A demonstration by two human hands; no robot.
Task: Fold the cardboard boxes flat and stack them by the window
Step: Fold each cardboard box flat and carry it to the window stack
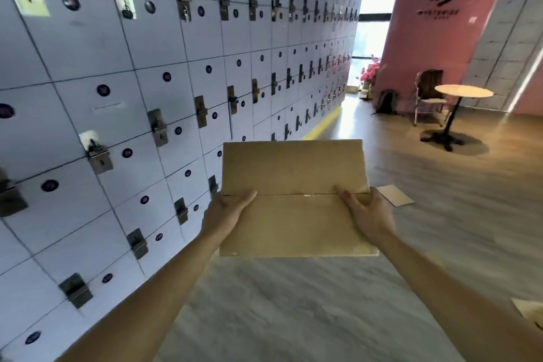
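A brown cardboard box (293,200), folded flat, is held out in front of me at chest height. My left hand (226,211) grips its left edge, thumb lying on top near the flap seam. My right hand (367,217) grips the right edge, thumb also on top. A strip of clear tape shows along the seam. Another flat piece of cardboard (395,195) lies on the floor just beyond the box. A bright window (373,35) stands at the far end of the corridor.
A wall of pale lockers (147,97) with metal latches runs along my left. A round table (462,92) and a chair (427,97) stand at the right by a pink wall (426,38). Pink flowers (368,72) sit near the window. Cardboard corner (529,314) at lower right.
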